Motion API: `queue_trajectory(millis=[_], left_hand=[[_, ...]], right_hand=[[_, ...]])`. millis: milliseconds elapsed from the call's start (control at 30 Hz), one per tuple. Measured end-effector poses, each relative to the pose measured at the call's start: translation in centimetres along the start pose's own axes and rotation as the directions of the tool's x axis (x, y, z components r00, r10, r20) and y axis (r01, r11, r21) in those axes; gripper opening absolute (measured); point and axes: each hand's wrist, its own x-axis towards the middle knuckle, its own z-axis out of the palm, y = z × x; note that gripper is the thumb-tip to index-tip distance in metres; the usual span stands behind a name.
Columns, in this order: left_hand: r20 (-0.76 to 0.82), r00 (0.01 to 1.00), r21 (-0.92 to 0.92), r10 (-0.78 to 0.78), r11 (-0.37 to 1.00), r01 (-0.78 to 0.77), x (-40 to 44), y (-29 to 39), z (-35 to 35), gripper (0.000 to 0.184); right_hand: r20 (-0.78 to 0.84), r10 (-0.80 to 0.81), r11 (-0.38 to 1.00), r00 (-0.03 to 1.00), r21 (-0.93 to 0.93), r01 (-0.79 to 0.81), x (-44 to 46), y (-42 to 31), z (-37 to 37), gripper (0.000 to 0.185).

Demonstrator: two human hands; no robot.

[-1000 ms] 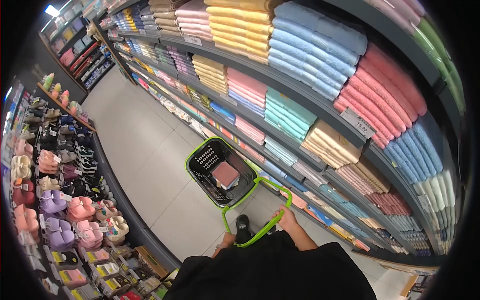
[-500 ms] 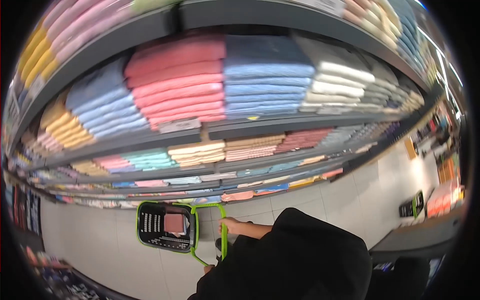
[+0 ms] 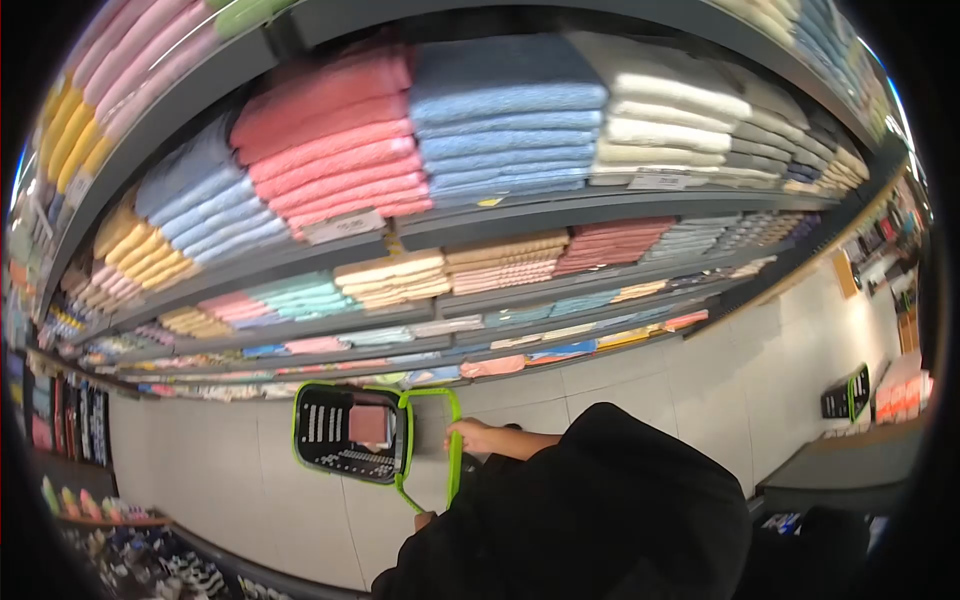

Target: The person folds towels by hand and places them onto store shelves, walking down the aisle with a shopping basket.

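A black basket (image 3: pixel 326 458) with a green rim rests low over the tiled floor, left of my body. Inside it lies a reddish-pink square item (image 3: pixel 368 424) on top of something white. My right hand (image 3: pixel 468 436) is wrapped round the upper part of the green handle (image 3: pixel 455 470). Lower down, my left hand (image 3: pixel 424 520) is at the handle's other end, mostly hidden by my black sleeve, with only a small part of it showing.
Long shelves (image 3: pixel 560 208) of folded towels in red, blue, white and other colours run across the view. Pale floor tiles (image 3: pixel 250 480) lie below. Another black basket (image 3: pixel 846 400) stands at the right. Shoes (image 3: pixel 150 560) are displayed at the lower left.
The view has swung right, from looking along the aisle to facing the towel shelves. The basket, still held by its handle, now appears further left in view.
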Motion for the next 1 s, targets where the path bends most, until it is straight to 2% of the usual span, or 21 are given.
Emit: queue_trajectory(millis=[33, 100, 133, 167, 200, 233, 300, 333, 400, 467, 533, 633, 733, 833, 900, 967, 1000], left_hand=[[-0.010, 1.000, 0.014, 0.004, 1.000, -0.004, -0.4, -0.4, 0.7, 0.033], [-0.017, 0.999, 0.121, 0.050, 0.992, -0.048, -0.9, -0.7, 1.9, 0.034], [0.046, 0.994, 0.267, 0.099, 0.958, -0.108, -0.8, -0.6, 2.0, 0.034], [-0.072, 0.982, 0.177, 0.176, 0.971, -0.161, -0.6, -1.6, 3.5, 0.031], [-0.076, 0.983, 0.241, 0.169, 0.959, -0.146, -1.0, -0.8, 3.8, 0.027], [-0.061, 0.991, 0.204, 0.119, 0.973, -0.104, -1.1, 0.0, 3.9, 0.022], [-0.029, 0.999, 0.075, -0.021, 0.997, 0.023, -1.0, 1.3, 4.1, 0.017], [0.035, 0.928, -0.582, -0.370, 0.748, 0.320, -0.9, 3.0, 3.8, 0.020], [-0.079, 0.958, -0.507, -0.275, 0.839, 0.199, -0.8, 3.5, 4.6, 0.023], [-0.060, 0.954, -0.570, -0.294, 0.794, 0.209, -0.2, 4.4, 5.5, 0.026], [0.106, 0.902, -0.746, -0.418, 0.566, 0.350, -1.0, 8.1, 3.2, 0.029], [0.229, 0.848, -0.859, -0.479, 0.310, 0.407, -2.0, 11.4, 1.3, 0.030], [0.277, 0.800, -0.809, -0.533, 0.321, 0.493, -3.3, 15.1, -2.5, 0.028], [0.321, 0.811, -0.752, -0.490, 0.389, 0.532, -3.2, 15.8, -4.1, 0.033], [0.383, 0.805, -0.712, -0.453, 0.410, 0.570, -2.5, 15.1, -4.1, 0.034], [0.391, 0.839, -0.702, -0.379, 0.466, 0.538, -2.0, 14.1, -4.3, 0.033], [0.348, 0.881, -0.671, -0.320, 0.571, 0.473, -1.6, 13.3, -4.0, 0.033]], right_hand=[[-0.011, 0.020, 1.000, 1.000, -0.013, -0.021, 0.0, 0.2, 0.0, 0.019], [0.005, 0.063, 0.995, 0.998, 0.077, -0.063, 0.9, 0.8, -0.9, 0.017], [0.027, 0.064, 0.997, 0.998, 0.052, -0.065, 1.2, 1.1, -1.5, 0.017], [0.046, 0.068, 0.997, 0.997, 0.024, -0.069, 1.2, 0.9, -2.2, 0.017], [0.085, 0.058, 0.998, 0.995, 0.027, -0.061, 1.2, 1.0, -3.0, 0.017], [0.122, 0.046, 0.998, 0.992, 0.035, -0.051, 1.5, 0.8, -3.6, 0.017], [0.084, 0.039, 0.999, 0.996, 0.004, -0.040, -0.4, -0.6, -3.2, 0.016], [0.082, 0.041, 0.999, 0.996, -0.006, -0.041, -1.1, -1.3, -3.0, 0.016], [0.066, 0.020, 1.000, 0.998, 0.000, -0.020, -2.1, -2.3, -3.1, 0.014], [0.063, -0.003, 1.000, 0.998, -0.029, 0.005, -2.3, -3.2, -3.7, 0.014], [0.064, -0.024, 0.999, 0.998, -0.044, 0.027, -2.8, -4.1, -4.0, 0.014], [0.037, -0.053, 0.997, 0.998, -0.055, 0.055, -4.6, -5.4, -3.5, 0.014], [0.052, -0.059, 0.998, 0.997, -0.019, 0.060, -3.9, -5.6, -4.5, 0.014], [0.103, -0.090, 0.996, 0.991, 0.026, 0.088, -2.9, -5.3, -4.9, 0.014], [0.072, -0.143, 0.987, 0.987, 0.089, 0.136, -2.5, -4.7, -4.5, 0.015], [0.027, -0.173, 0.981, 0.985, 0.095, 0.169, -2.0, -4.5, -4.2, 0.017], [-0.015, -0.167, 0.979, 0.986, 0.115, 0.168, -2.4, -4.5, -3.6, 0.018]])
